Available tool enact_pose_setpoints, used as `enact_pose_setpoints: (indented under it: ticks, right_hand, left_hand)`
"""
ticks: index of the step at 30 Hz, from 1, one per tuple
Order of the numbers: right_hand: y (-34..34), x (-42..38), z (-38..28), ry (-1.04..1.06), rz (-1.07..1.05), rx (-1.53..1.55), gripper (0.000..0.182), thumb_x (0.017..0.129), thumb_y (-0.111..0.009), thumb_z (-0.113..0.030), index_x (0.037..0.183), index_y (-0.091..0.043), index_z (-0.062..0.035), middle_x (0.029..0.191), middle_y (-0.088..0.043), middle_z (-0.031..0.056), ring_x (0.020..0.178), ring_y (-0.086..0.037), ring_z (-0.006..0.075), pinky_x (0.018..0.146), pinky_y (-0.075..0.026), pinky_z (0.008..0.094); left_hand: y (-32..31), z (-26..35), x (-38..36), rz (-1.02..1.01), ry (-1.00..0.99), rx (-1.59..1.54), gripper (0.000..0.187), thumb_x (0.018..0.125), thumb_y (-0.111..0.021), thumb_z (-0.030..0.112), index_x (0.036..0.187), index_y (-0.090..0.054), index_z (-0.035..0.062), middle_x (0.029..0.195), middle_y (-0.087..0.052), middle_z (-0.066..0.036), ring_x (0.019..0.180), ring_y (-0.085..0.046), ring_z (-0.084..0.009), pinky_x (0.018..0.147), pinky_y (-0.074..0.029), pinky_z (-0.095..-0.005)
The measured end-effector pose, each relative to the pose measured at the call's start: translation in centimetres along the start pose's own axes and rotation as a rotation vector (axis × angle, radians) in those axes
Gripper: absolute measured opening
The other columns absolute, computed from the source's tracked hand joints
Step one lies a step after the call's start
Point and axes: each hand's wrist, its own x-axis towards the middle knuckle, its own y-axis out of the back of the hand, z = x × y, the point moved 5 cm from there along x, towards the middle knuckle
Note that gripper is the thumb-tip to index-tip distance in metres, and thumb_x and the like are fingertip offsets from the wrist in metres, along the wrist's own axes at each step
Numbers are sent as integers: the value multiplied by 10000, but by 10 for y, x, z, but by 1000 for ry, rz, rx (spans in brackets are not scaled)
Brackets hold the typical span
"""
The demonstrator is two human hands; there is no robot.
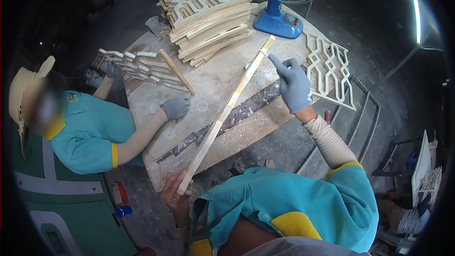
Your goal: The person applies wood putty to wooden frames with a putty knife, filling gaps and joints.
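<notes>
My left hand (176, 194), bare, is wrapped round the lower end of a long pale wooden strip (222, 119). The strip runs diagonally up over the worktable (213, 85). Near its upper end is my right hand (292, 83) in a grey glove, the index finger stretched to a whitish spot on the strip and the other fingers curled. Whether those fingers hold something small cannot be made out. Just right of this hand, a wooden lattice panel (327, 70) lies at the table's edge.
A co-worker (95, 118) at the left, in grey gloves, handles another lattice panel (151, 68). Stacked lattice panels (208, 14) and a blue fan (278, 21) stand at the back. Dark-stained boards (241, 114) lie under the strip. A metal frame (365, 118) is at the right.
</notes>
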Motion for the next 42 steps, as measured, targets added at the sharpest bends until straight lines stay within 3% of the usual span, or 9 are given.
enact_pose_setpoints:
  ticks: [10, 14, 21, 24, 28, 31, 33, 36, 42]
  right_hand:
    - [19, -9, -1, -38, -1, 75, 539, 836, -633, -14, 1310, -666, -269, 837, -581, 70, 670, -610, 253, 590, -482, 369]
    - [13, 8, -3, -22, -123, -56, 494, 865, -624, -80, 1306, -662, -299, 847, -594, 93, 654, -622, 276, 588, -490, 385]
    - [19, -2, -20, 14, -235, 131, 528, 879, -604, -22, 1342, -645, -272, 785, -529, 111, 642, -568, 257, 621, -463, 374]
    - [16, 8, -4, -90, -184, 53, 519, 884, -610, -37, 1345, -644, -273, 788, -529, 110, 653, -571, 250, 624, -458, 372]
    - [16, -3, -20, 34, -196, -68, 489, 880, -617, -76, 1314, -658, -298, 817, -577, 106, 625, -601, 289, 577, -479, 385]
    - [13, -8, -21, 84, -270, 165, 481, 895, -610, -67, 1340, -645, -246, 823, -578, 97, 591, -604, 231, 576, -487, 361]
    - [-2, -10, 1, -362, -232, 582, 427, 944, -589, -76, 1363, -627, -147, 835, -580, 64, 612, -620, 142, 554, -508, 299]
    - [-32, -16, 8, -598, 11, 936, 399, 985, -563, -97, 1381, -595, -67, 855, -578, 46, 654, -631, 94, 527, -523, 248]
    - [-99, -29, -24, -618, 293, 1102, 440, 983, -568, -66, 1420, -542, -35, 937, -531, 43, 681, -625, 101, 541, -528, 223]
  left_hand:
    - [1, 2, 2, -12, 14, 15, 564, 838, -776, 419, 1157, -715, -41, 849, -693, -110, 852, -592, -219, 808, -486, -358]
    - [0, 0, 1, -30, 7, 10, 552, 825, -786, 396, 1160, -717, -37, 849, -694, -111, 854, -593, -222, 814, -486, -360]
    - [-1, 1, 2, -19, 10, 0, 541, 806, -794, 369, 1166, -718, -28, 852, -696, -109, 855, -592, -225, 822, -485, -369]
    - [-2, 2, 2, -30, -8, 12, 536, 810, -789, 368, 1169, -718, -23, 852, -694, -108, 849, -592, -224, 816, -485, -368]
    - [1, 1, 7, -25, -31, 36, 534, 823, -779, 376, 1171, -716, -24, 849, -691, -111, 844, -593, -223, 804, -482, -359]
    - [0, 1, 10, 2, -28, 12, 534, 833, -774, 383, 1170, -716, -26, 852, -689, -117, 846, -592, -219, 798, -480, -351]
    - [2, -2, 11, 9, -19, 4, 539, 836, -773, 389, 1170, -714, -30, 853, -689, -119, 846, -592, -218, 796, -479, -350]
    - [3, -5, 9, 17, -5, -4, 560, 843, -770, 411, 1168, -710, -41, 855, -687, -122, 844, -590, -216, 791, -477, -350]
    - [2, -2, 12, -6, -11, 30, 608, 853, -761, 458, 1154, -704, -68, 857, -689, -120, 845, -590, -213, 782, -475, -343]
